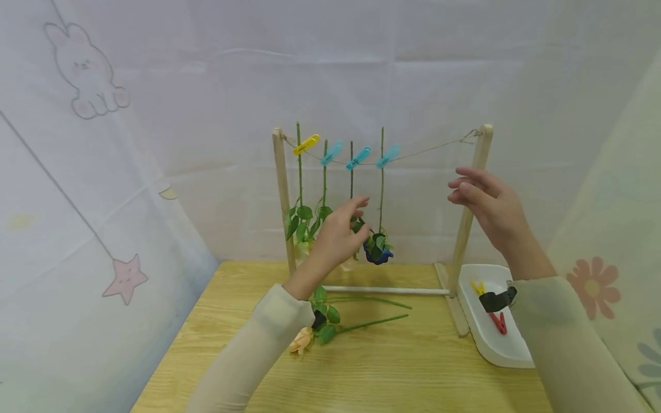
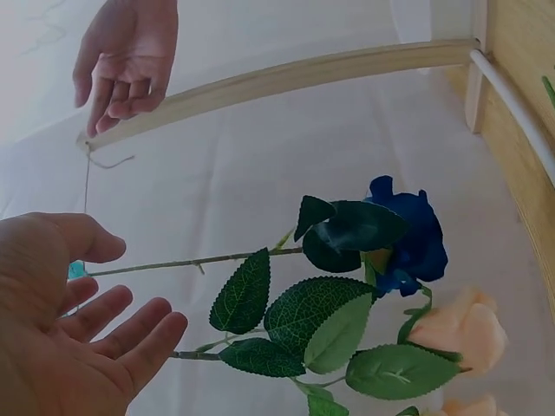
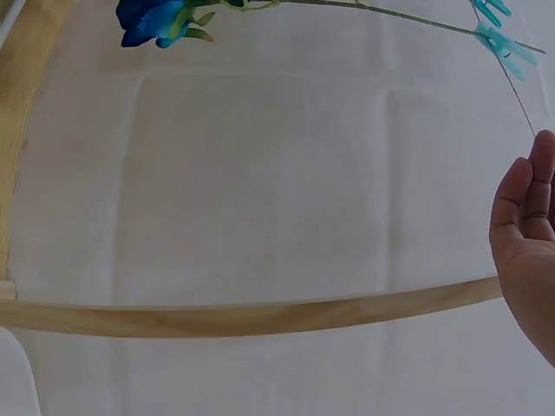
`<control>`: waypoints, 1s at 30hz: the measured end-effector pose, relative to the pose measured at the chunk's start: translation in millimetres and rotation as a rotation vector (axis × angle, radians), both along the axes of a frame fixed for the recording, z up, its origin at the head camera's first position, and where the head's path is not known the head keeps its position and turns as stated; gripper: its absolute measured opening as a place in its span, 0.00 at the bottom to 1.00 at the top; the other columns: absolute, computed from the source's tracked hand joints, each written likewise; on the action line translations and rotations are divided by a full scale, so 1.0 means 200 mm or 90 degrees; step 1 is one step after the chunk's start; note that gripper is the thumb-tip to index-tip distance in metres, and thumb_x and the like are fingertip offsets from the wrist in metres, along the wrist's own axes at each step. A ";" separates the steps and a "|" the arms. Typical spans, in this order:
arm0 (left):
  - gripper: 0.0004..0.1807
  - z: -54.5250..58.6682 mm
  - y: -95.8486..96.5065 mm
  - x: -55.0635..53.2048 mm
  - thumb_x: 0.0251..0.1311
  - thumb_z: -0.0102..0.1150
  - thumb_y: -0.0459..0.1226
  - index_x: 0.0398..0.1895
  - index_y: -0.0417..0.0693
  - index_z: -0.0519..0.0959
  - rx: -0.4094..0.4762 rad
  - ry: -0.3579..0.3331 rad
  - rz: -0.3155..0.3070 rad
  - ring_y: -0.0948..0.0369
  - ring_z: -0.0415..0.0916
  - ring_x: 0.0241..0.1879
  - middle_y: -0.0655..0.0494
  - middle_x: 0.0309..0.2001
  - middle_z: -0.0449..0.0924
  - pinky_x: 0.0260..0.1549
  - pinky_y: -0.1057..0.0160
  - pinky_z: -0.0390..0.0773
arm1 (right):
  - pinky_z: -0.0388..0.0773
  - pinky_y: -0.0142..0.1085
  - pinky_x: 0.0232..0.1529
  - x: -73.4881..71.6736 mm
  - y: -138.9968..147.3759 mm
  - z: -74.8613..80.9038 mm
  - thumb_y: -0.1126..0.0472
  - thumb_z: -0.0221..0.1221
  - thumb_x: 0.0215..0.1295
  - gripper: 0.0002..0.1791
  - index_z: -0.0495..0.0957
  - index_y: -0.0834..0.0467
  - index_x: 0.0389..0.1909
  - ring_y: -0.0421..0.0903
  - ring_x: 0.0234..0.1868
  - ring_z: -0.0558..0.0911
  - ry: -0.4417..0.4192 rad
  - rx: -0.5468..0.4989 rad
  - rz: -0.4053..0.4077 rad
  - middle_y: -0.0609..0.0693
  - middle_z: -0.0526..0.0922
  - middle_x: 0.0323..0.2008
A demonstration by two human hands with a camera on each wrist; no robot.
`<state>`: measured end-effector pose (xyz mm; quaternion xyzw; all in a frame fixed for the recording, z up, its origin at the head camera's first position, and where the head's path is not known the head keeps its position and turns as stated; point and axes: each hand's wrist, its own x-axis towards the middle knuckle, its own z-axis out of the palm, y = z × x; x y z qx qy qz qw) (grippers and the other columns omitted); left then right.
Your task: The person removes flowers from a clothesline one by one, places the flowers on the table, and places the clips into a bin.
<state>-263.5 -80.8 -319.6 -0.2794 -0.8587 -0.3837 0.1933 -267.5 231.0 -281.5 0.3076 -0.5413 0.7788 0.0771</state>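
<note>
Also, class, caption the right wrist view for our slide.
Blue flower clipped to string by a clothespin, right hand nearby.

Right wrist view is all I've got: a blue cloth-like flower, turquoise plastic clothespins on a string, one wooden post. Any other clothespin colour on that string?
Observer: Yes, the head view shows a yellow plastic clothespin on the thin brown string, nearest the left wooden post.
Operator: I only catch a corner of the white, round-cornered tray. What's in it?
Observer: A red plastic clothespin and a second yellow one show there; a wrist hides part of the tray.
Operator: And the left hand?
Observer: It appears to hold nothing; the left wrist view shows its thumb and fingers apart.
</note>
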 end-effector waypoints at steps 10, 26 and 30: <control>0.34 0.03 0.05 -0.07 0.69 0.60 0.34 0.77 0.53 0.62 0.128 -0.111 -0.041 0.53 0.74 0.65 0.53 0.71 0.70 0.58 0.54 0.80 | 0.83 0.35 0.49 -0.07 -0.11 0.08 0.74 0.56 0.72 0.16 0.77 0.67 0.59 0.48 0.38 0.87 -0.011 0.009 -0.012 0.56 0.87 0.40; 0.36 0.01 0.06 -0.20 0.70 0.59 0.35 0.78 0.55 0.59 0.217 -0.166 -0.093 0.53 0.75 0.64 0.54 0.69 0.71 0.55 0.51 0.82 | 0.82 0.34 0.52 -0.15 -0.22 0.17 0.63 0.61 0.72 0.20 0.75 0.62 0.62 0.47 0.41 0.86 -0.044 0.094 -0.074 0.53 0.87 0.43; 0.35 0.00 0.07 -0.22 0.70 0.58 0.33 0.78 0.52 0.59 0.229 -0.179 -0.100 0.49 0.75 0.64 0.52 0.70 0.71 0.55 0.49 0.81 | 0.83 0.35 0.52 -0.16 -0.24 0.18 0.63 0.62 0.71 0.19 0.76 0.61 0.61 0.47 0.41 0.86 -0.055 0.093 -0.075 0.53 0.87 0.42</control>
